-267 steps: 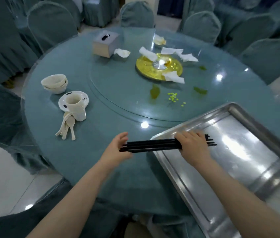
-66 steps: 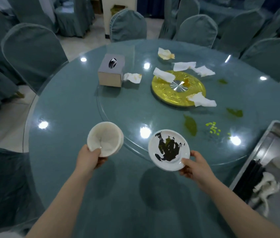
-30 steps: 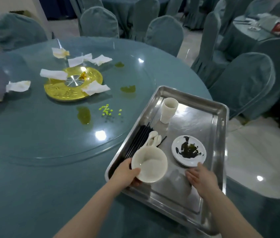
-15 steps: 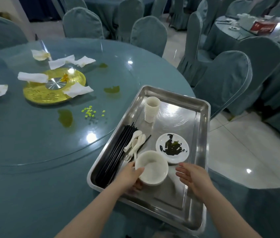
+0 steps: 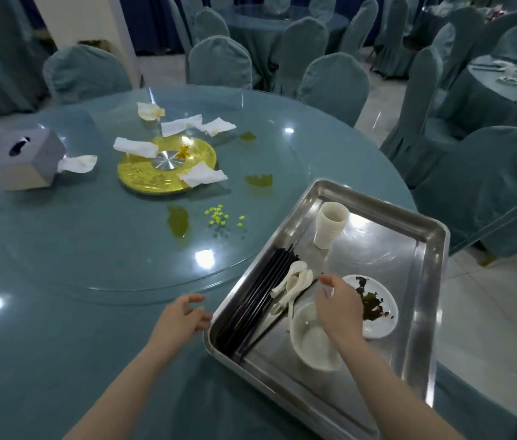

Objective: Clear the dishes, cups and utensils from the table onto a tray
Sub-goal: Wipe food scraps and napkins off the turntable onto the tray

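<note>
Tray (image 5: 428, 249), steel, sits at the right edge of the round surface (image 5: 60, 328), part of it hanging past the rim. Everything I'm clearing is in it. Black chopsticks (image 5: 260, 296) lie bundled along the tray's left wall. White spoons (image 5: 292, 284) are piled just beside them, touching. White bowl (image 5: 311, 344) is near the tray's front, partly hidden under my right forearm. Small plate (image 5: 378, 309) with dark food scraps is just right of the bowl. Stacked white cups (image 5: 330, 225) stand upright at the far end, well apart from the rest.

My right hand (image 5: 339, 309) is over the tray between spoons and plate, thumb and forefinger drawn close near one chopstick tip by the spoons. I cannot tell if it is pinching anything or just hovering (fingers are blurred). My left hand (image 5: 181, 319) is outside the tray, just beside its near-left corner, fingers loosely curled, holding nothing.

Left on the surface: gold centre disc (image 5: 165, 168) on the glass turntable, crumpled tissues (image 5: 201, 177) on and around it, grey tissue box (image 5: 28, 163) at far left, green spills (image 5: 178, 220) and yellow-green bits (image 5: 217, 214) on the glass. Covered chairs (image 5: 219, 61) ring the surface.
</note>
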### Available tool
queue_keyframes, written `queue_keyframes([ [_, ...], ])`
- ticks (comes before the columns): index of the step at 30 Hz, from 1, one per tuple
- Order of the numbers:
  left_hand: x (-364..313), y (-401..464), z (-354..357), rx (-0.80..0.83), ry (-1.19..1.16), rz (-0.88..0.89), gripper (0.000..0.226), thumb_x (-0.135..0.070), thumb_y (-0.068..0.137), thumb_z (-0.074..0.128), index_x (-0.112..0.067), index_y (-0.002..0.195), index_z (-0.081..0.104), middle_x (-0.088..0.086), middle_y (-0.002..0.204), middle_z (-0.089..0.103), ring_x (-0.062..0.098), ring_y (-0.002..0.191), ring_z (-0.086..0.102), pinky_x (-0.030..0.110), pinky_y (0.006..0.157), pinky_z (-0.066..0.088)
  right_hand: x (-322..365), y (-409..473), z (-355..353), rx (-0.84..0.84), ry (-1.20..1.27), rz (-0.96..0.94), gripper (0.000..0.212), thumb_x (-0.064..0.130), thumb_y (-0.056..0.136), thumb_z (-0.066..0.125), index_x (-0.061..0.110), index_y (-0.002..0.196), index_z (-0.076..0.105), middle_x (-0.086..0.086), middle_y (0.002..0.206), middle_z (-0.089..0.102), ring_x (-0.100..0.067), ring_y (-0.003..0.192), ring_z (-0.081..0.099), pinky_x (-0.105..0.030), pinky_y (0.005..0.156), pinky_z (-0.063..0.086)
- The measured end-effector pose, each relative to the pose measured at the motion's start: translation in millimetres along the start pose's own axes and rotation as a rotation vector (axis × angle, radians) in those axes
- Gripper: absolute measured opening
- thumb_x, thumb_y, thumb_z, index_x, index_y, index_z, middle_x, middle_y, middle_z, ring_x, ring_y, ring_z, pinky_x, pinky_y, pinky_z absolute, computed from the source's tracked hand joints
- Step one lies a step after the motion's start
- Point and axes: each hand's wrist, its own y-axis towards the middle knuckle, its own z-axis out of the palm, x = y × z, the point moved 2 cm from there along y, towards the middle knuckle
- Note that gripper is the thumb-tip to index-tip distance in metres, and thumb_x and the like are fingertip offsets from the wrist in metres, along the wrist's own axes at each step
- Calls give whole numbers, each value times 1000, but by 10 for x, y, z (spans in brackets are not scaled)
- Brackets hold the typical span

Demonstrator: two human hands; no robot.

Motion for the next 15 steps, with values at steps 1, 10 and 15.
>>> queue_keyframes([
  [1,31,5,-100,-21,-4,1,21,-3,95,48,-9,114,56,15,90,70,25,74,66,22,64,51,80,31,84,39,3,-29,29,18,93,50,25,118,61,9,110,64,-4,93,60,-24,82,49],
  [10,285,207,-938,-142,-83,-64,19,-4,96,48,-10,111,56,12,86,70,22,72,64,26,60,41,914,372,1186,513,-306,-358,44,23,95,49,17,139,46,-2,142,47,-19,134,40,-24,106,27],
  [15,428,402,-1404,-198,-73,-73,19,-6,95,50,-15,110,58,4,82,72,18,73,67,23,61,44,1175,603,1639,640,-475,-420,50,27,98,44,16,146,35,-2,155,29,-17,145,19,-27,113,17],
])
